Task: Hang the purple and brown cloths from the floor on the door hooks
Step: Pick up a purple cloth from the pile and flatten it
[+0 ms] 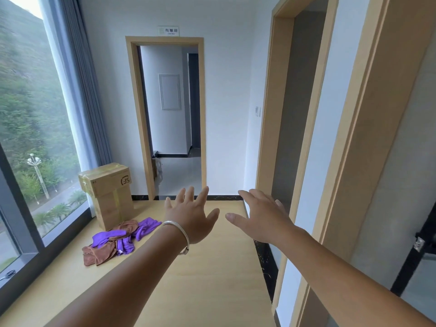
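Note:
A heap of purple cloths (125, 241) and brown cloths (99, 252) lies tangled on the pale wooden floor (200, 291), left of centre, in front of the cardboard boxes. Both my arms stretch forward above the floor. My left hand (191, 215), with a silver bangle on the wrist, has its fingers spread and holds nothing; it hovers to the right of the heap. My right hand (262, 218) is also spread and empty, near the right wall. No door hooks are visible.
Two stacked cardboard boxes (111, 192) stand by the big window (30, 138) on the left. An open doorway (169, 119) lies straight ahead, another doorway (295, 102) on the right. A wooden door frame (368, 138) and a black door handle (422, 241) are close at the right.

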